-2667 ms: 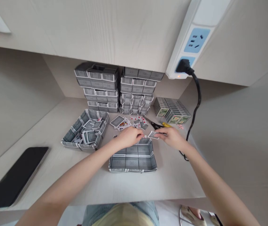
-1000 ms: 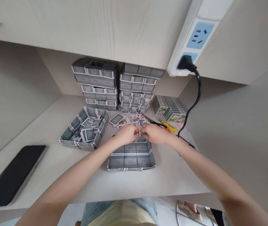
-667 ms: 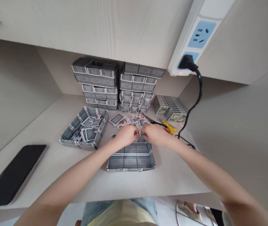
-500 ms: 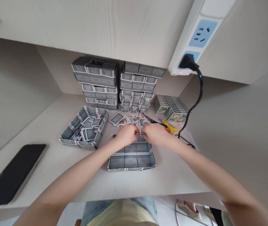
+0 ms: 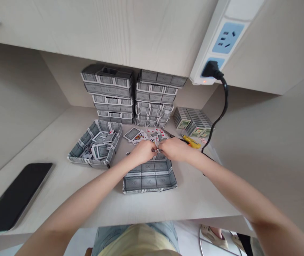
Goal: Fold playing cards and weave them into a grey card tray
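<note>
My left hand (image 5: 144, 151) and my right hand (image 5: 173, 148) meet over the far wall of a shallow box made of playing cards (image 5: 149, 175). The fingers of both are pinched around a small, pale piece that looks like a playing card (image 5: 156, 150), mostly hidden by the fingertips. Just beyond my hands lie loose playing cards (image 5: 133, 134), some face up and some back up. A yellow glue gun (image 5: 191, 141) rests beyond my right wrist, close to black-handled scissors (image 5: 172, 136) that are partly covered.
Left of the box stands another card box (image 5: 88, 164) holding loose cards. Stacked card boxes (image 5: 111, 85) line the back, beside packs of cards (image 5: 194, 121). A phone (image 5: 17, 195) lies at left. A black cord (image 5: 222, 115) hangs from the power strip (image 5: 221, 46) at right.
My hands have drawn slightly closer together, the right one shifting a little left. Both keep pinching at the far side of the box.
</note>
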